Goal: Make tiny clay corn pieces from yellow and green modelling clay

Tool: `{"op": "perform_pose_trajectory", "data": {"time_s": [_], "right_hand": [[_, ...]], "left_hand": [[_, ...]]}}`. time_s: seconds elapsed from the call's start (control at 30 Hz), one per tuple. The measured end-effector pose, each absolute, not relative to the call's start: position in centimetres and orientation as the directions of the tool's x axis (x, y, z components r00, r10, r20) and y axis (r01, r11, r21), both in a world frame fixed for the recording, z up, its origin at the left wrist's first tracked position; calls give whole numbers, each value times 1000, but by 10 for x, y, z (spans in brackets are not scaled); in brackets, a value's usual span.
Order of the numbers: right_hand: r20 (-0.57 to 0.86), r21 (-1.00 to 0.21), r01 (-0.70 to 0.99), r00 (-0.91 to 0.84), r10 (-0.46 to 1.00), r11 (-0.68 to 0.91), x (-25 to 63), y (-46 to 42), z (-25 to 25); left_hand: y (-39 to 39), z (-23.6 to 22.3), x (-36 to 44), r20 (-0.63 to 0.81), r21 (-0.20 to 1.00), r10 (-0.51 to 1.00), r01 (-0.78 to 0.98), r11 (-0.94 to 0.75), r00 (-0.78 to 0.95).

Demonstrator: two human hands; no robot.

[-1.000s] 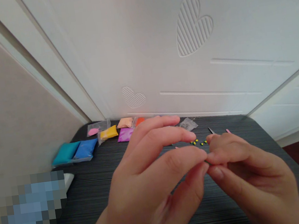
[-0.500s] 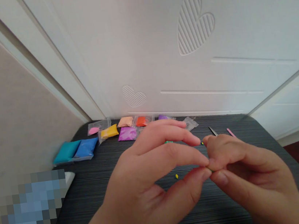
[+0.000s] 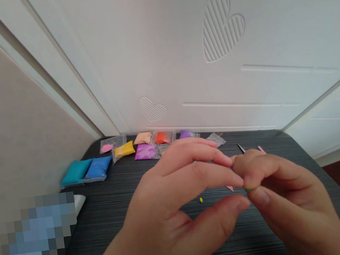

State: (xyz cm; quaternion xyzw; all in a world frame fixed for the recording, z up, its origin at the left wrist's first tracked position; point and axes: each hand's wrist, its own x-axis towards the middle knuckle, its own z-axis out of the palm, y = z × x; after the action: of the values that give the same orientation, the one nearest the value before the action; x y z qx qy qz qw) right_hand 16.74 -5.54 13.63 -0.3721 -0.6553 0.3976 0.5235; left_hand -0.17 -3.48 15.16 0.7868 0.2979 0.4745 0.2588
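Observation:
My left hand (image 3: 174, 210) and my right hand (image 3: 285, 196) meet fingertip to fingertip over the dark striped table (image 3: 113, 218). Between the right thumb and forefinger sits a tiny green bit (image 3: 248, 191), pinched tight. The left thumb and forefinger are curled close to it, slightly apart, and I cannot tell whether they touch it. A small yellow crumb (image 3: 201, 200) lies on the table under my left fingers, with a pink scrap (image 3: 229, 187) beside it.
Small bags of coloured clay line the back of the table: teal (image 3: 75, 172), blue (image 3: 97, 168), yellow (image 3: 124, 150), magenta (image 3: 145, 151), orange (image 3: 161, 137) and others. A thin dark tool (image 3: 240, 148) and a pink stick (image 3: 261, 149) lie behind my right hand. A white panelled wall stands behind.
My left thumb has dropped away from the forefinger, opening a gap. My right fingers have shifted slightly right with the bit. The pink scrap now shows on the table.

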Motion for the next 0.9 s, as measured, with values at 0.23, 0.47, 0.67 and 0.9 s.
{"op": "perform_pose_trajectory", "data": {"time_s": [0.23,0.47,0.67,0.9], "right_hand": [[327,-942,1,-234,916,337,167,-55,137],[293,-955,-33,-266,918,295,170,-57,138],[268,-963,-91,-228,936,253,168,-55,139],[229,-963,-186,-178,957,196,164,-56,138]], "left_hand": [[-35,152,-1,571,723,730,189,-664,376],[-35,155,0,555,752,750,167,-637,361],[-34,150,2,573,765,761,133,-629,304],[-31,146,1,600,757,773,166,-632,207]]}}
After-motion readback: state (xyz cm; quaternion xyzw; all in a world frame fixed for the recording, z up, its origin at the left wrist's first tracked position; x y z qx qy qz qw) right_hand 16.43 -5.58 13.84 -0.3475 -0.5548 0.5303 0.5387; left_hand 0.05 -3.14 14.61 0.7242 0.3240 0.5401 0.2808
